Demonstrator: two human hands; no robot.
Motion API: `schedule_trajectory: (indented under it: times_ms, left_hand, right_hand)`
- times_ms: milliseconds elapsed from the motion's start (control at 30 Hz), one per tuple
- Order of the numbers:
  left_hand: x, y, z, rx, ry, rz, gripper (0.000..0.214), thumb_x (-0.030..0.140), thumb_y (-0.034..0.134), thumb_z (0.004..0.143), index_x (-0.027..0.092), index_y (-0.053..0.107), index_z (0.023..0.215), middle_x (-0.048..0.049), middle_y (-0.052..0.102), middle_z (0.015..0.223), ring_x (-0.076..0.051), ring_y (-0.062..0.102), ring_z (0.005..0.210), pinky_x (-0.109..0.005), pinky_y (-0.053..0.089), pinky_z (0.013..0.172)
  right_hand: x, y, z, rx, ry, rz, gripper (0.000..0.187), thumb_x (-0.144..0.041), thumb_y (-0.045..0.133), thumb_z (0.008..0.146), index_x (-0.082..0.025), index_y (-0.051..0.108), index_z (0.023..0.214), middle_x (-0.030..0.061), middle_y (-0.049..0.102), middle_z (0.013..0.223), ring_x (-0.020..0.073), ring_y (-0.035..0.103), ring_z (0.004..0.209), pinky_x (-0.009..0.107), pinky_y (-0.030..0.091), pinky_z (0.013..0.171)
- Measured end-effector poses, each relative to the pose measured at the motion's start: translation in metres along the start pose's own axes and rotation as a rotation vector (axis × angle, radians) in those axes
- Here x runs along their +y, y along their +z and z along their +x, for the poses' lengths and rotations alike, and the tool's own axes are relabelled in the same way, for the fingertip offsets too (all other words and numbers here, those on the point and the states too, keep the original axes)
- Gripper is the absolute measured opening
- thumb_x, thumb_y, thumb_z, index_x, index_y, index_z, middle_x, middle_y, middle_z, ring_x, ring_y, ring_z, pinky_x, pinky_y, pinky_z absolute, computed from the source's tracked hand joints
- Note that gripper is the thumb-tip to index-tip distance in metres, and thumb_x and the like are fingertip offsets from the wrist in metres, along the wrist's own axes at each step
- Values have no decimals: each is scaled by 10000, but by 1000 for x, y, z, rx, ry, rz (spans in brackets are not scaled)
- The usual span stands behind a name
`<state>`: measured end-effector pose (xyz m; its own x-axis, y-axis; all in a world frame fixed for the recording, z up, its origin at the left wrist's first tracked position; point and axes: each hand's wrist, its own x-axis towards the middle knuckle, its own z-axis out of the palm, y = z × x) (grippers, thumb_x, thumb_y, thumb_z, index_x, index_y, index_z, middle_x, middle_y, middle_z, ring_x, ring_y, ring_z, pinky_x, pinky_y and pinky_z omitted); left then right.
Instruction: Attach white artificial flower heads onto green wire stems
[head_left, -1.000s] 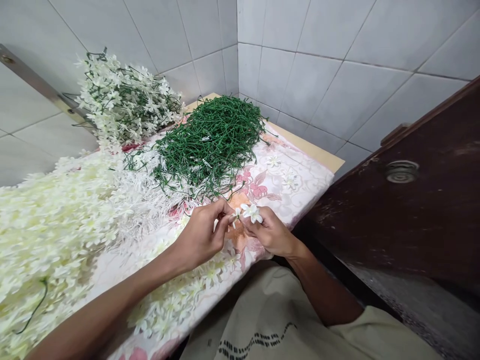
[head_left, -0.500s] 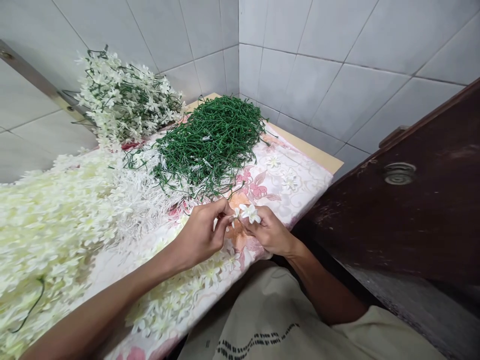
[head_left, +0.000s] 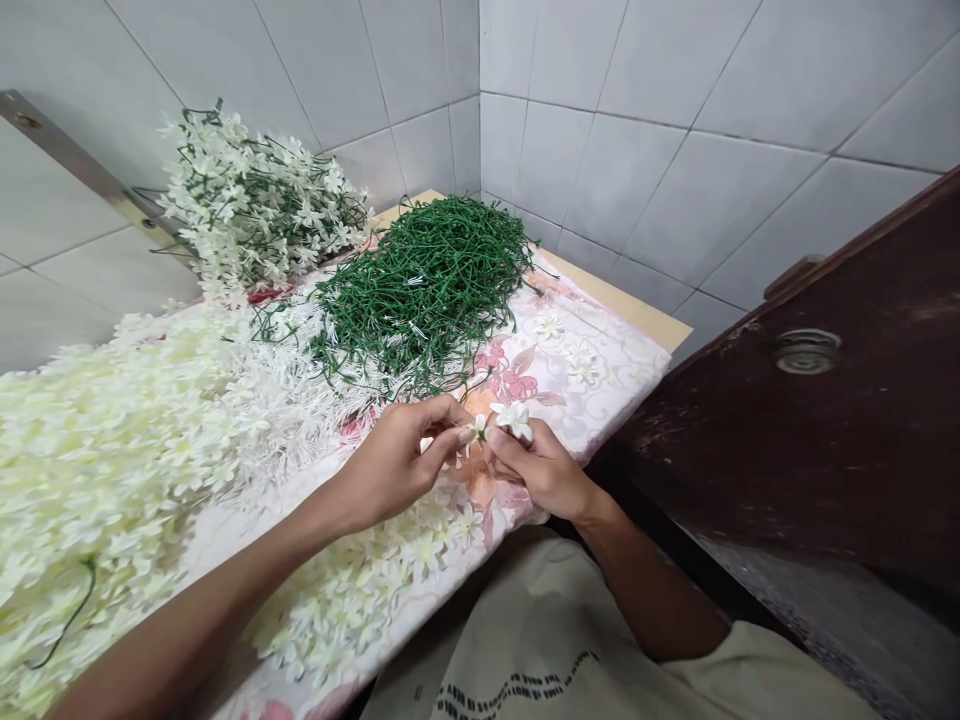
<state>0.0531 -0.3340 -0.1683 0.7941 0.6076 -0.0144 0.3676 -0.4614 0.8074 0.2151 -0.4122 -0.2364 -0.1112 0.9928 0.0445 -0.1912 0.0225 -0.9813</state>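
Note:
Close together over the table's front edge, both my hands work on small white artificial flowers. My left hand (head_left: 405, 455) pinches a small white flower (head_left: 478, 428) between thumb and fingertips. In my right hand (head_left: 544, 470), closed with thumb against fingers, a larger white flower (head_left: 514, 419) stands out above the knuckles. The right thumb tip comes up beside the left hand's flower, and whatever stem lies between them is too small to make out. Below my left forearm lies a spread of loose white blossoms (head_left: 360, 600).
A heap of green plastic stems (head_left: 435, 280) lies beyond my hands, with white thread-like pieces (head_left: 277, 410) beside it. Pale yellow-white petals (head_left: 90, 460) cover the left side. A bunch of assembled flowers (head_left: 247, 200) leans by the tiled wall (head_left: 600, 60). A dark wooden panel (head_left: 885, 420) stands at right.
My right hand has shifted slightly right with its flower, which now tilts a little differently. The left fingers have straightened somewhat along the small flower. The heaps look unchanged.

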Motion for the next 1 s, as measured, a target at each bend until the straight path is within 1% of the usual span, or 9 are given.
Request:
schedule_trajectory:
  times_ms: [167,267,367,433,533,633,733,900,1000]
  left_hand:
    - [-4,-3,3,18,-59,-102,149,242,504,898,146,613,862,-20,630,718,-111,564,611,-219,435,553]
    - [-8,-3,5,29,-74,-136,189,268,513,903,154,615,1014,-26,652,751,-127,596,650,-237,460,590]
    - [-9,-4,5,15,-95,-216,296,364,450,945,162,586,1114,-44,669,823,-143,627,724,-264,491,665]
    - [-8,-4,5,-35,-117,-296,345,424,410,956,162,580,1102,-56,670,879,-147,635,755,-273,504,692]
    - [-6,-1,5,-87,-151,-349,312,438,526,902,164,567,1046,-48,663,903,-148,635,770,-256,504,667]
    - [-5,3,5,-30,-153,-273,271,395,635,836,165,583,969,-19,648,825,-131,611,715,-230,471,615]
    - [-6,7,6,45,-142,-212,197,348,630,836,168,617,914,-3,635,762,-118,580,669,-228,438,595]
    - [-7,9,7,167,-101,-204,106,267,622,815,172,631,860,-11,634,819,-118,543,688,-247,425,641]
    - [-7,10,5,230,-56,-252,100,265,619,813,166,605,810,-17,612,801,-133,541,731,-261,426,691]
  right_hand:
    - [5,0,0,-6,-9,179,340,-487,524,899,-166,514,788,-85,282,535,67,227,465,254,173,467]
    - [7,-1,0,8,-15,206,319,-467,532,903,-158,540,824,-84,288,543,68,220,467,256,170,469]
    - [8,-1,0,43,-15,199,302,-452,520,914,-160,544,840,-81,294,549,68,212,465,252,169,464]
    - [7,-1,0,64,-13,162,291,-443,529,910,-172,518,806,-75,302,561,70,221,475,244,186,468]
    - [3,0,0,109,-15,62,323,-459,555,886,-185,465,741,-51,350,613,79,286,528,231,250,499]
    - [-2,3,0,133,-25,-23,339,-491,547,877,-181,490,753,-31,390,645,98,352,586,227,311,536]
    - [-3,6,0,164,-37,-94,322,-486,545,878,-178,527,786,-16,459,682,119,437,656,231,382,612]
    - [2,9,0,267,-38,-164,277,-451,555,876,-175,573,861,7,572,762,154,543,759,250,451,714]
    - [2,10,0,261,-44,-137,247,-417,572,873,-177,592,929,32,623,844,170,592,829,260,476,765]
